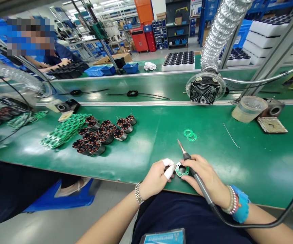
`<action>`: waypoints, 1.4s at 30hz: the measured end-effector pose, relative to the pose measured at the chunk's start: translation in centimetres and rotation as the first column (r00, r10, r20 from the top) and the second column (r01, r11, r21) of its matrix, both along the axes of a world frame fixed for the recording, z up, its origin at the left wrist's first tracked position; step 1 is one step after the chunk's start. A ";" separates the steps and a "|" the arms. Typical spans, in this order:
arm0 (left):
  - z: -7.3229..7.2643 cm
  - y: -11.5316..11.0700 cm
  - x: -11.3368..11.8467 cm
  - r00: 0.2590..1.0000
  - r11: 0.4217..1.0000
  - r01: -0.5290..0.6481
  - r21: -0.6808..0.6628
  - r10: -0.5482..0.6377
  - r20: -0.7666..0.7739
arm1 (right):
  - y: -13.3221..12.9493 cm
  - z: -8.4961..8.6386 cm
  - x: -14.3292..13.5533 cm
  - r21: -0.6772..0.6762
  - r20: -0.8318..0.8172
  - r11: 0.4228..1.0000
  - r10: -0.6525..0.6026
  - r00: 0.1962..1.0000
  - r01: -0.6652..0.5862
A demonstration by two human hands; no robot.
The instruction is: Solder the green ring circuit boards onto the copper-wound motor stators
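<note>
Near the table's front edge, a round motor stator with a green ring board on top (182, 169) sits between my hands. My left hand (159, 174), with white covers on two fingers, is pinched at the stator's left side; what lies between its fingertips is too small to tell. My right hand (207, 174) holds a soldering iron (199, 184), its tip pointing up and left, away from the board, while thumb and fingertip touch the stator's right side. Two loose green rings (190, 135) lie behind the iron's tip.
Several copper-wound stators (100, 134) and a pile of green ring boards (62, 132) lie left. Solder wire (231, 135), a plastic cup (249, 109) and a sponge tray (272, 125) are right. A fan duct (205, 88) hangs behind; a person (60, 56) sits back left.
</note>
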State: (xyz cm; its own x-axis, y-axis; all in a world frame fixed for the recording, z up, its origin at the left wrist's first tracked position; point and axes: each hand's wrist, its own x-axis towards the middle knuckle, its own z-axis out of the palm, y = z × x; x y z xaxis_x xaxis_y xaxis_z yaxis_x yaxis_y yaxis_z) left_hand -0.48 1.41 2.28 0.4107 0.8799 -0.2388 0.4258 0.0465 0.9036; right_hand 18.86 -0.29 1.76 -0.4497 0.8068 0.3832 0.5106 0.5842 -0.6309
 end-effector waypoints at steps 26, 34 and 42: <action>0.3 1.1 0.0 0.960 0.830 -0.007 -0.557 0.162 0.229 | 0.7 0.1 0.4 -0.105 -0.062 0.990 0.084 0.995 -0.090; -0.7 0.5 -1.5 0.963 0.976 -0.049 -0.212 0.102 0.248 | 0.6 0.1 0.5 -0.118 -0.105 0.987 0.092 0.990 -0.105; -0.9 0.8 -1.3 0.962 0.998 -0.019 -0.056 0.033 0.272 | 0.5 0.1 0.5 -0.116 -0.111 0.987 0.094 0.989 -0.107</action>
State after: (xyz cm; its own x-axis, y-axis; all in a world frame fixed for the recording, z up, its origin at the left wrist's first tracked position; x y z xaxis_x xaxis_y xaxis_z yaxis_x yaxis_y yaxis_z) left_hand -1.77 2.19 1.37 0.4439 0.8804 -0.1668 0.1614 0.1046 0.9813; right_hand 19.40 0.24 1.84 -0.4931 0.8031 0.3344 0.3803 0.5447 -0.7475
